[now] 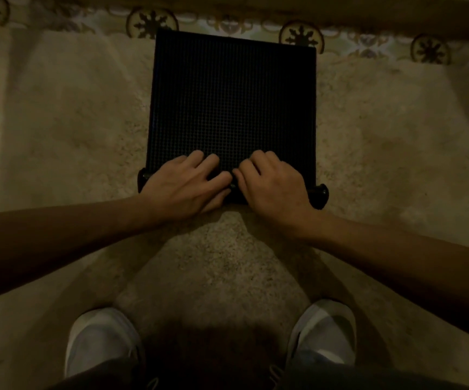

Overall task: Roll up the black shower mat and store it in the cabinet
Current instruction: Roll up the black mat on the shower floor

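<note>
The black shower mat [231, 97] lies on a beige carpet, its grid surface facing up and stretching away from me. Its near edge is curled into a tight roll [319, 194] whose ends stick out on both sides of my hands. My left hand [186, 185] presses on the left half of the roll, fingers curved over it. My right hand [272, 184] grips the right half the same way. The fingertips of both hands nearly meet at the middle. The cabinet is out of view.
Beige carpet [72, 136] surrounds the mat, with a patterned border [153, 23] of dark medallions along the far edge. My two light-coloured shoes [101, 342] stand on the carpet close below the hands. The light is dim.
</note>
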Available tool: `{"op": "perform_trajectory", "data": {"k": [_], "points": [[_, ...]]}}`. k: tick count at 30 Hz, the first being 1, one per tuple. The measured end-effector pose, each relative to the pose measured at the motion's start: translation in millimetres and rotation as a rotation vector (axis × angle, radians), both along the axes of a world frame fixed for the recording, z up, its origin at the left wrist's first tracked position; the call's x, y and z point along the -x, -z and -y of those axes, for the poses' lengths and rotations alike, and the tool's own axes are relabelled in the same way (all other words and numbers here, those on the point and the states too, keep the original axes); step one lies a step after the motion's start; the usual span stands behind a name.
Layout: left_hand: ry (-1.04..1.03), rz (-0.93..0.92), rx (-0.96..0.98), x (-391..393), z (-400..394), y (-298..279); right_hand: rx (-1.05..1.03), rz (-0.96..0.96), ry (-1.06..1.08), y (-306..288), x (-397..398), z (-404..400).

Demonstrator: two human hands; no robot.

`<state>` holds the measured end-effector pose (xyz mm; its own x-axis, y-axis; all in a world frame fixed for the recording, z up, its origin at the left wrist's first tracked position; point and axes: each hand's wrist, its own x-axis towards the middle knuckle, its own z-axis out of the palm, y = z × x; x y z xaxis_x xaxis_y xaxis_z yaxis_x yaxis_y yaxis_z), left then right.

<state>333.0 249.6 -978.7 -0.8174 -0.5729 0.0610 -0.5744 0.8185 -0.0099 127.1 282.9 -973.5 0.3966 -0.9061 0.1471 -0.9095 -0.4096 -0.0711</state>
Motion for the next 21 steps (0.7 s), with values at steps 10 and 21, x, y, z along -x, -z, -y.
{"op": "perform_trajectory", "data": {"k": [10,21], "points": [[-0.113,-0.102,-0.015,5,2,-3,-0.01,0.054,-0.06,4,2,10],[-0.234,-0.016,0.078,13,-4,1,-0.045,0.178,0.018,2,5,26]]}}
